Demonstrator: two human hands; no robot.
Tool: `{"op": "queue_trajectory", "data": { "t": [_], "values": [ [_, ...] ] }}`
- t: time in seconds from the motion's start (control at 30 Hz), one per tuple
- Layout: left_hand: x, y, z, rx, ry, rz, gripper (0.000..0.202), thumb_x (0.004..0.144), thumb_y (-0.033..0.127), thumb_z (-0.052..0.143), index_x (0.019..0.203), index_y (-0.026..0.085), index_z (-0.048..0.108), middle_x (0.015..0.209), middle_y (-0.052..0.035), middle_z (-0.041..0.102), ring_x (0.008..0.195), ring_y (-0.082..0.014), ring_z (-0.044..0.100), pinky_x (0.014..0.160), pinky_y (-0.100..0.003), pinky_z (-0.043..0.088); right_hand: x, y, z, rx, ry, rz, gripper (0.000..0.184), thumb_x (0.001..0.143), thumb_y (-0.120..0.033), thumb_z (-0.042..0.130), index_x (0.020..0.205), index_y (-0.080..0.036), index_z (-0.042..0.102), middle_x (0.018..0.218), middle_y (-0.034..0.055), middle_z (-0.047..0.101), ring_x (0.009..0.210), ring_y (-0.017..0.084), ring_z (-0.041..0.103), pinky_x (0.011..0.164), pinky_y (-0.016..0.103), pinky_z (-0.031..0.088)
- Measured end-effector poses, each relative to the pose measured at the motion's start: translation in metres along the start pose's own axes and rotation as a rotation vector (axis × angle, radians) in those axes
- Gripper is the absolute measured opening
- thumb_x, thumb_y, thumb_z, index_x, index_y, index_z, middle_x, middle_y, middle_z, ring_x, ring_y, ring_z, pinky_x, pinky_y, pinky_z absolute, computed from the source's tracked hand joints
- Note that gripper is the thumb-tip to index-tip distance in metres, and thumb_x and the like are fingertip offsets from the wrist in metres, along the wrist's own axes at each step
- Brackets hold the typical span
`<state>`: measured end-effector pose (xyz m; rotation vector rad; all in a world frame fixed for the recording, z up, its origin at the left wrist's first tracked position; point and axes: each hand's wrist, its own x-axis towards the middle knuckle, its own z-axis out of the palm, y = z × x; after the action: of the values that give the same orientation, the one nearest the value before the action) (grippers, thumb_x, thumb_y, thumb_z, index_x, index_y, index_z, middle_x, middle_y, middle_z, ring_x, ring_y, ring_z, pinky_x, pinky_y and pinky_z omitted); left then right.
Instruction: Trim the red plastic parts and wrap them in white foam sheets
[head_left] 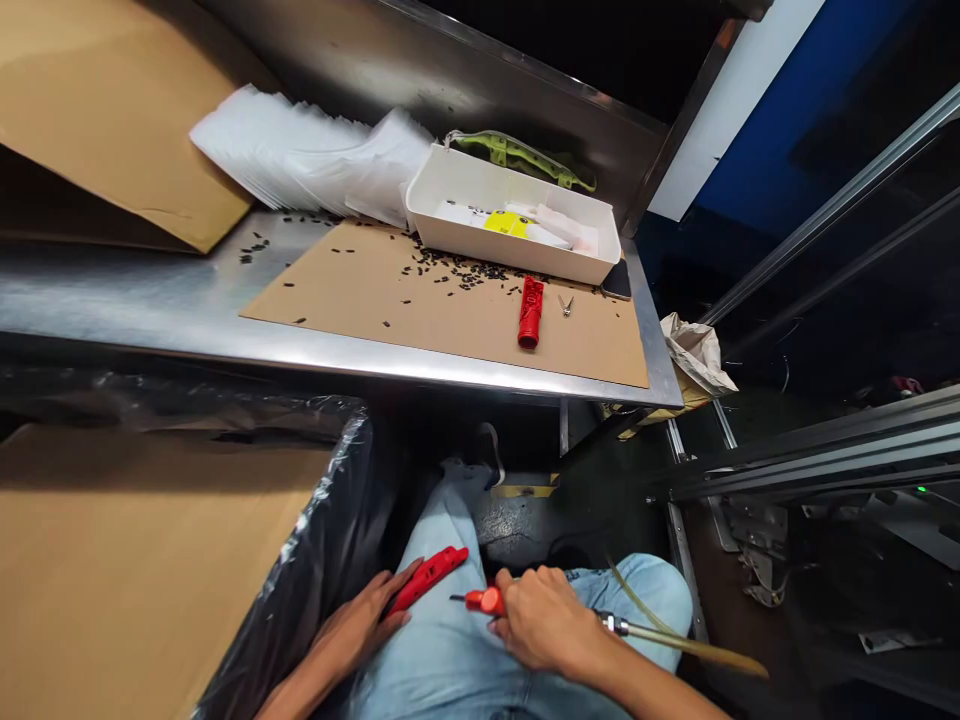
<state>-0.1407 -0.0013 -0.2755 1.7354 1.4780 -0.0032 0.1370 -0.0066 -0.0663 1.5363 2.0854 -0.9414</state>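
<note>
While the person sits below the counter (187, 320) edge, both hands rest on the lap over light blue jeans (450, 660). Left hand (360, 625): fingers curled around the lower end of a red hand tool (429, 578), which angles up and to the right across the thigh. Right hand (544, 620): fingers wrapped tight around a red-tipped air nozzle (480, 600), its thin metal tip pointing left, just beside the red hand tool but apart from it. A yellowish hose (690, 645) runs from the nozzle's metal fitting off to the right.

On the counter above: a brown cardboard sheet (420, 310) strewn with small black bits (457, 270); a second red tool (530, 312) lying on it; a small metal clip (565, 305) just beside that. A white tray (517, 255) sits at the sheet's far edge, with a stack of white bags (300, 160) to its left. Black plastic sheeting (330, 540) borders the left thigh.
</note>
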Motion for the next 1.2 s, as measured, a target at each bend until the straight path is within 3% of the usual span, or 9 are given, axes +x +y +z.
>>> {"op": "queue_trajectory", "data": {
  "t": [0.17,0.33,0.43,0.53,0.8,0.9,1.0,1.2],
  "values": [
    [-0.009,0.01,-0.005,-0.043,-0.031,0.023,0.061,0.092,0.056,0.056,0.141,0.02,0.049,0.138,-0.0145,0.057,0.123,-0.0321,0.056,0.104,-0.056,0.043,-0.005,-0.009,0.002,0.005,0.007,0.003,0.038,0.093,-0.031,0.054,0.125,-0.01,0.059,0.104,0.0219,0.072,0.097,0.037,0.07,0.082,0.045,0.052],
    [-0.019,0.019,-0.005,-0.067,0.012,0.007,0.062,0.092,0.054,0.053,0.144,0.022,0.043,0.141,-0.0142,0.054,0.125,-0.0327,0.054,0.104,-0.053,0.042,-0.008,-0.006,-0.007,0.009,-0.009,0.019,0.036,0.093,-0.032,0.054,0.122,-0.012,0.06,0.103,0.0202,0.073,0.096,0.036,0.071,0.083,0.045,0.052],
    [-0.023,0.024,-0.003,-0.078,0.043,-0.023,0.063,0.093,0.046,0.049,0.149,0.023,0.033,0.139,-0.0142,0.057,0.118,-0.0323,0.059,0.1,-0.052,0.044,-0.008,-0.002,-0.016,0.003,0.011,0.092,0.038,0.094,-0.028,0.051,0.125,-0.008,0.058,0.105,0.0232,0.072,0.1,0.038,0.07,0.082,0.046,0.052],
    [-0.026,0.029,-0.002,-0.103,0.065,-0.061,0.066,0.093,0.041,0.047,0.152,0.02,0.027,0.131,-0.0159,0.062,0.109,-0.0329,0.063,0.097,-0.053,0.045,-0.01,-0.002,-0.019,0.019,-0.012,0.057,0.036,0.093,-0.035,0.056,0.121,-0.014,0.061,0.104,0.0181,0.074,0.099,0.036,0.07,0.084,0.044,0.051],
    [-0.024,0.033,-0.009,-0.39,0.028,-0.11,0.05,0.089,0.051,0.062,0.129,0.021,0.059,0.13,-0.011,0.063,0.116,-0.0308,0.06,0.102,-0.054,0.044,-0.007,-0.002,-0.02,0.025,-0.005,0.039,0.036,0.093,-0.036,0.055,0.122,-0.014,0.06,0.103,0.0176,0.074,0.099,0.035,0.071,0.085,0.044,0.052],
    [-0.008,0.032,-0.012,-0.565,-0.031,-0.248,0.038,0.092,0.049,0.062,0.113,0.017,0.065,0.104,-0.0072,0.07,0.093,-0.0248,0.067,0.084,-0.045,0.055,-0.009,-0.001,-0.021,0.005,0.014,0.086,0.038,0.094,-0.032,0.053,0.125,-0.01,0.058,0.106,0.0218,0.073,0.1,0.037,0.07,0.084,0.046,0.052],
    [0.0,0.032,-0.015,-0.751,-0.102,-0.418,0.034,0.097,0.048,0.054,0.099,0.015,0.064,0.075,0.0002,0.065,0.057,-0.0144,0.06,0.056,-0.031,0.053,-0.008,-0.008,-0.019,0.004,-0.008,0.022,0.037,0.093,-0.037,0.056,0.123,-0.014,0.06,0.106,0.0193,0.074,0.101,0.036,0.07,0.085,0.045,0.053],
    [-0.013,0.04,-0.024,-1.037,-0.131,-0.569,0.034,0.096,0.047,0.058,0.085,0.016,0.062,0.074,0.0012,0.063,0.054,-0.0113,0.056,0.048,-0.025,0.049,0.004,-0.017,-0.017,-0.012,0.021,0.048,0.038,0.094,-0.028,0.055,0.125,-0.008,0.059,0.104,0.0241,0.073,0.098,0.039,0.071,0.081,0.048,0.055]
  ]
}}
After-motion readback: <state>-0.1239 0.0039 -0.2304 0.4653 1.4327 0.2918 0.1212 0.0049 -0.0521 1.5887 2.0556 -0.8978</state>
